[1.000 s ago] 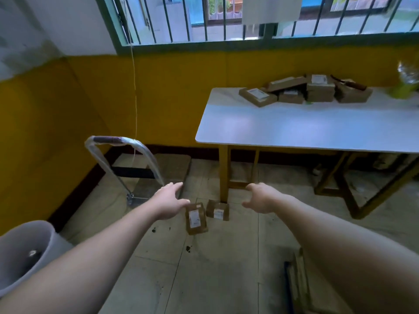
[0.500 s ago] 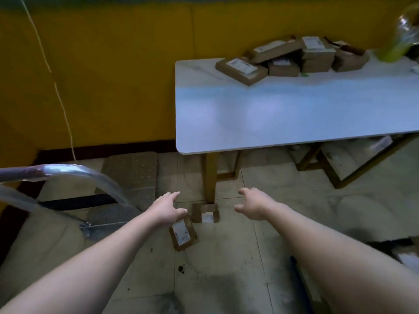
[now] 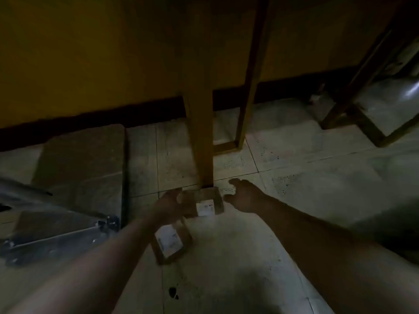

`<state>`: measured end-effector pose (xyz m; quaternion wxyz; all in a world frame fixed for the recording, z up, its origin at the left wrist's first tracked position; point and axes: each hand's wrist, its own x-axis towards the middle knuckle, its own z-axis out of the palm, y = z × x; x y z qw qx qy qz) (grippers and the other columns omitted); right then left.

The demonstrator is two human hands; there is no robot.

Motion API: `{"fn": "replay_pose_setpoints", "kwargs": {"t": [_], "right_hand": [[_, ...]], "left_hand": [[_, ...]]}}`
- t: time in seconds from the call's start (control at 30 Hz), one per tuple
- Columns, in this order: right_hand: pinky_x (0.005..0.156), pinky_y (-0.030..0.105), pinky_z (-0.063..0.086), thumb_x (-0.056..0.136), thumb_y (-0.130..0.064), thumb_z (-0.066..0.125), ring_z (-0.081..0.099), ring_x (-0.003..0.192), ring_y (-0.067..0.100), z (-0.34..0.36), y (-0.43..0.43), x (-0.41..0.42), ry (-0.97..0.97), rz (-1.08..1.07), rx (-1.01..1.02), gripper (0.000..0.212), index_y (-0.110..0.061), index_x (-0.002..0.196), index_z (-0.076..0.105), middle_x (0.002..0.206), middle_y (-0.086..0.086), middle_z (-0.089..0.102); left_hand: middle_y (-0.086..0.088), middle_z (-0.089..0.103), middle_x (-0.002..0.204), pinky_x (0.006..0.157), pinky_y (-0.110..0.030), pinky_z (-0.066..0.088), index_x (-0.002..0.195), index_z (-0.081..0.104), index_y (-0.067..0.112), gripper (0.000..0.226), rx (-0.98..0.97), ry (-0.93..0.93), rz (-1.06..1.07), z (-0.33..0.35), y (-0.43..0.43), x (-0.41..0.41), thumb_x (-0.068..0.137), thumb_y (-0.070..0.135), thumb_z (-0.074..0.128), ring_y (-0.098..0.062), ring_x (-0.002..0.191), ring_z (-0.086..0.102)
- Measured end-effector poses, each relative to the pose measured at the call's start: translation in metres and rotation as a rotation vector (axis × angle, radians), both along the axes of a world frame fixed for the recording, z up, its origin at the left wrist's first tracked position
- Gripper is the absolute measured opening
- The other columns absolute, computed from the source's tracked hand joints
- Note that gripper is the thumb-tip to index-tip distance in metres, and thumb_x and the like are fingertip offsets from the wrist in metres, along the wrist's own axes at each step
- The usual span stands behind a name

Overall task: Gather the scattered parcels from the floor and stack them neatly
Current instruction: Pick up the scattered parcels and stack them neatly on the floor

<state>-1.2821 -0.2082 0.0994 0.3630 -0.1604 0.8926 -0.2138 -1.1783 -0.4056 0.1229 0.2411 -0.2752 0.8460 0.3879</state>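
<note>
Two small brown cardboard parcels with white labels lie on the tiled floor in dim light. The far parcel [image 3: 205, 203] rests against the foot of the yellow table leg [image 3: 200, 137]. The near parcel [image 3: 171, 242] lies tilted just under my left wrist. My left hand [image 3: 169, 203] is open, its fingers at the far parcel's left side. My right hand [image 3: 243, 196] is open too, fingers spread a short way off the same parcel's right side. Neither hand grips anything.
A flat trolley [image 3: 79, 168] with a folded metal handle [image 3: 52, 232] lies at the left. More yellow table legs [image 3: 247, 91] and a frame [image 3: 371, 123] stand behind and to the right. A yellow wall with dark skirting [image 3: 90, 114] runs along the back.
The view has dropped below the tabletop and darkened. Both hands have moved forward and down, closing in on either side of the far parcel by the table leg.
</note>
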Motion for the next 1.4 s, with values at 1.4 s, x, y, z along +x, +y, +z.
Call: {"fn": "replay_pose_setpoints", "kwargs": {"t": [1.4], "right_hand": [[0.086, 0.034, 0.049, 0.088, -0.028, 0.062, 0.055, 0.102, 0.017, 0.296, 0.068, 0.133, -0.107, -0.38, -0.23, 0.061, -0.025, 0.142, 0.035, 0.129, 0.001, 0.056]], "left_hand": [[0.0, 0.052, 0.121, 0.093, -0.043, 0.048, 0.138, 0.027, 0.032, 0.07, 0.299, 0.168, 0.592, 0.263, 0.086, 0.13, 0.083, 0.026, 0.07, -0.023, 0.104, 0.057]]}}
